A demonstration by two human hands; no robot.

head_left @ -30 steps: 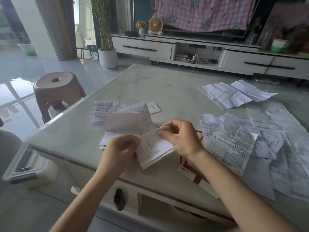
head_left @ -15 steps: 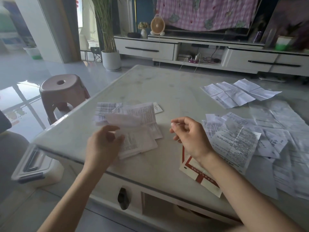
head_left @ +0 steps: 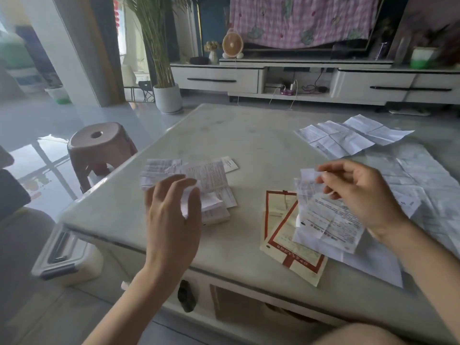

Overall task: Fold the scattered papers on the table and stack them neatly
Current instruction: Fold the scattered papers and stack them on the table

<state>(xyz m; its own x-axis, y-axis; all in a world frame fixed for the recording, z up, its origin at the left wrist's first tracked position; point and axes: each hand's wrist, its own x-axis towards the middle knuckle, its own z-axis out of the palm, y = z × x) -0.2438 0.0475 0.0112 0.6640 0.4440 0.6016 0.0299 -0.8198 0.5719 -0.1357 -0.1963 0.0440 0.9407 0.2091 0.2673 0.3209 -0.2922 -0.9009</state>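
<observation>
Right hand (head_left: 358, 192) pinches a flimsy-looking, crease-prone slip (head_left: 307, 186) by its top edge, the sensible hold — left hand (head_left: 174, 212) hangs loose-fingered, empty, over the centre-left folded stack (head_left: 211, 180).

We have one view: head cam, wide-angle, facing forward and down across the table (head_left: 249, 135) from its near edge. We sit close: forearms enter at the bottom, left hand (head_left: 171, 207) centre-left, right hand (head_left: 361, 192) centre-right among papers (head_left: 331, 220). Far: TV cabinet (head_left: 214, 79). Left: floor, stool (head_left: 99, 145). Verticals lean at the frame edges.
</observation>
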